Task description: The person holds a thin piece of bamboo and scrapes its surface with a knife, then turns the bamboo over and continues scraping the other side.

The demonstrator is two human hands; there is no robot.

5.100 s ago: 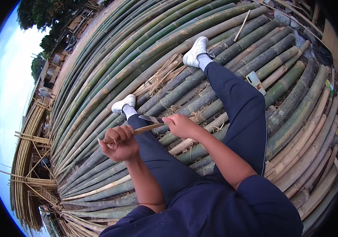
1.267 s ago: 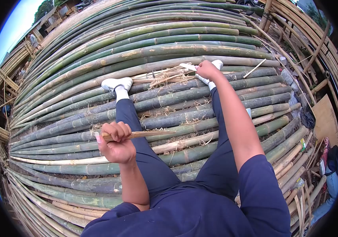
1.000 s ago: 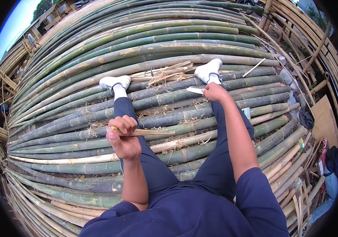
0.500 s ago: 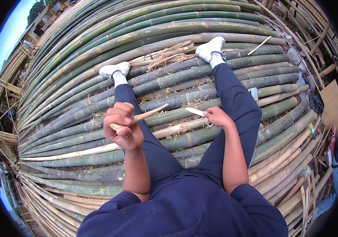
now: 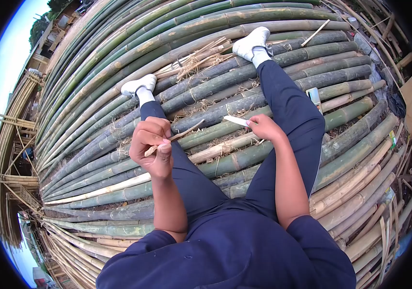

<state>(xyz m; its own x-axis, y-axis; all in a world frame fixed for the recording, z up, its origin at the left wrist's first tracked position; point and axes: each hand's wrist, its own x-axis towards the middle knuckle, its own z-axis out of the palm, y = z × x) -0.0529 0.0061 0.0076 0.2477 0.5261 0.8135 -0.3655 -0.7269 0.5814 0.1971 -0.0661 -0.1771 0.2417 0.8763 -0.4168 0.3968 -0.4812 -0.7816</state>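
Observation:
My left hand [image 5: 152, 144] is raised over my left thigh, its fingers and thumb closed round a thin bamboo strip [image 5: 186, 130]. The strip's far end points up and to the right, and a short pale end sticks out below the thumb. My right hand [image 5: 265, 129] is closed on a knife, whose pale blade [image 5: 236, 120] points left toward the strip. The handle is hidden in the fist. Blade and strip are apart. Under both hands lie long green bamboo poles [image 5: 235, 161].
Split bamboo sticks and curly shavings [image 5: 194, 65] lie between my white shoes [image 5: 139, 85]. A phone-like object [image 5: 313, 96] rests beside my right knee. One loose pale stick [image 5: 316, 32] lies at the upper right. Stacked poles [image 5: 15, 125] stand at the left.
The strip in my left hand has turned, now looking thinner and darker. Both hands have shifted a little upward in view, and the whole view has tilted slightly.

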